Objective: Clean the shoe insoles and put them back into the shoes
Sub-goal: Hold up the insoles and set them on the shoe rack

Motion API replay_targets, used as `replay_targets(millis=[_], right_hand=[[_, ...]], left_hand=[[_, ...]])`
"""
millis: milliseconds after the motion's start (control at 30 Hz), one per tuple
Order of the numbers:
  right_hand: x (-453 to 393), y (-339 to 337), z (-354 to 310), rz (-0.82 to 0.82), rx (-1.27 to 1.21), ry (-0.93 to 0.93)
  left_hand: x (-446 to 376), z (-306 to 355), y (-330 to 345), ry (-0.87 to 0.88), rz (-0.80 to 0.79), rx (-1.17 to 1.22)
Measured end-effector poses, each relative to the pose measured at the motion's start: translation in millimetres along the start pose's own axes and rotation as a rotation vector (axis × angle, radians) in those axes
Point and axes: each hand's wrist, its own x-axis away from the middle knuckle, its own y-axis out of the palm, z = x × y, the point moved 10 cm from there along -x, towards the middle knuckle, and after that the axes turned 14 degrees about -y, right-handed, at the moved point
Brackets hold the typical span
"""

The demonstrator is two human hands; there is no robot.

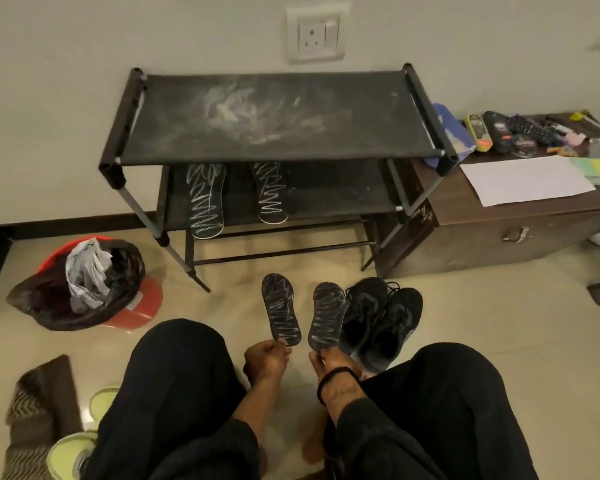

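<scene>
A person sits on the floor with black-trousered knees spread. The left hand [265, 358] pinches the heel end of a dark flat insole scribbled with white zigzag marks [280, 309], and the right hand [329, 362], a black band at its wrist, pinches the heel of a second dark scribbled insole [327, 315]; both insoles point away from the person, side by side but apart. Just to the right of the second insole, a pair of black lace-up sports shoes [381, 317] stands on the beige tiled floor [499, 306]. Ahead is a black metal-framed shoe rack with fabric shelves [274, 126], its top smeared with white; two more marked insoles [207, 199] lie on its middle shelf. At left a red bucket lined with a black bag [84, 285] holds crumpled paper. A brown wooden chest [520, 223] at right carries papers and clutter
</scene>
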Motion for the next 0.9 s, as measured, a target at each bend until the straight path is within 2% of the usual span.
replay_targets(millis=[133, 433, 533, 600, 733, 900], right_hand=[[-56, 23, 13, 0.011, 0.085, -0.023], [-126, 49, 35, 0.108, 0.141, 0.005], [-141, 43, 44, 0.124, 0.181, 0.028], [-144, 44, 52, 0.076, 0.186, 0.053], [-141, 53, 71, -0.045, 0.136, 0.105], [-141, 60, 72, -0.077, 0.127, 0.100]], left_hand=[[-41, -4, 30, -0.009, 0.035, -0.094], [-115, 2, 59, -0.062, 0.077, -0.171], [-124, 1, 70, -0.094, 0.014, -0.206], [-128, -5, 78, -0.129, -0.056, -0.207], [-132, -18, 77, -0.175, -0.058, -0.176], [-117, -11, 80, -0.200, -0.160, -0.215]])
